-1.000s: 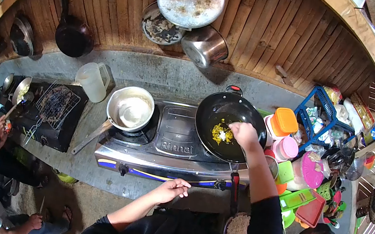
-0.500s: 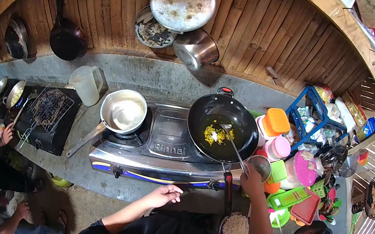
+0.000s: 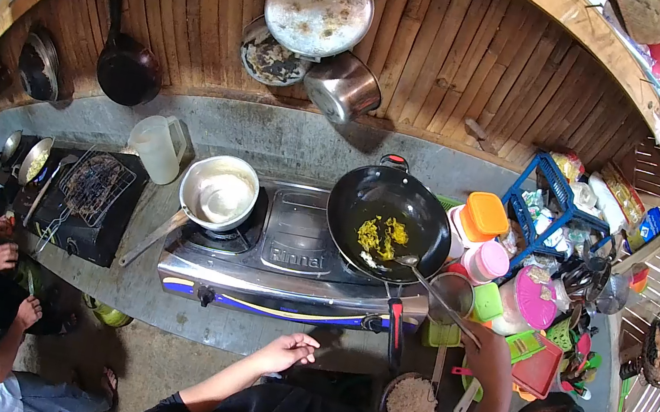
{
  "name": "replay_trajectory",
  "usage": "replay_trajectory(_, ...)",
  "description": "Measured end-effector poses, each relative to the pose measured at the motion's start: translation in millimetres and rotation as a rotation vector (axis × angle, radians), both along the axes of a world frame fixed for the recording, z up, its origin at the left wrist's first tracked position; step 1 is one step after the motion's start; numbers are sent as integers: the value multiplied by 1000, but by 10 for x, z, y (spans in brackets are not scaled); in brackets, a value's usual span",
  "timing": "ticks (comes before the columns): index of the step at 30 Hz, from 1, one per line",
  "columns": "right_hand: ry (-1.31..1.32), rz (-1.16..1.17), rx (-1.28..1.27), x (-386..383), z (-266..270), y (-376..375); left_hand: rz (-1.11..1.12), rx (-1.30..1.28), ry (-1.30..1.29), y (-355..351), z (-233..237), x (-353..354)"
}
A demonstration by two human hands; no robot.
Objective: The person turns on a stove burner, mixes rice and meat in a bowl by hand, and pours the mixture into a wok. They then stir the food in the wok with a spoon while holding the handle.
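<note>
Spoon (image 3: 438,296): long, thin, stiff metal, likely light and slick. Its bowl rests at the wok (image 3: 366,199) rim, near the egg (image 3: 378,234). My right hand (image 3: 490,347) pinches the handle end, the safest hold, clear of heat. My left hand (image 3: 289,349): fingers spread, empty, before the stove (image 3: 297,244).

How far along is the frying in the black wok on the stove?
Done: yellow food, likely egg, lies in pieces in the black wok. In hand: the right hand holds a long metal spoon, its head at the wok's near rim; the left hand hangs open before the stove. Left, probably: the bowl of what looks like rice has not gone in.
</note>
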State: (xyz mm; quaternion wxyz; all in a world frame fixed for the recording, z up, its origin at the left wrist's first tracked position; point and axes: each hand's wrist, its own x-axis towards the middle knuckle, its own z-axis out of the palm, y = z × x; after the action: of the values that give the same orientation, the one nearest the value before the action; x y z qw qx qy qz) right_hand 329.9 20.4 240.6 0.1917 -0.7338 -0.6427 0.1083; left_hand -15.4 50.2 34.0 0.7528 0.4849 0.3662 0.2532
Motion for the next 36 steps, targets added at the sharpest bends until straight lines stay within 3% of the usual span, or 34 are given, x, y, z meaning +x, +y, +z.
replay_trajectory(8, -8, 52, -101, -69, -314, 197, -73, 16, 24, 32, 251, 368)
replay_trajectory(11, 114, 154, 83, -86, -731, 425, -96, -31, 46, 124, 389, 640)
replay_trajectory(13, 229, 203, 213, -141, -867, 577, -50, -206, 24, 156, 563, 886)
replay_trajectory(17, 276, 112, 232, -200, -942, 798, -17, -349, -97, 223, 616, 1292)
replay_trajectory(25, -44, 50, 51, -184, -713, 914, 37, -428, -349, 272, 482, 1507)
replay_trajectory(30, -103, 107, 91, 183, -685, 763, 82, -404, -234, 273, 599, 1412)
replay_trajectory(36, -153, 68, -1, 337, -90, 380, 152, -304, -191, 298, 517, 1244)
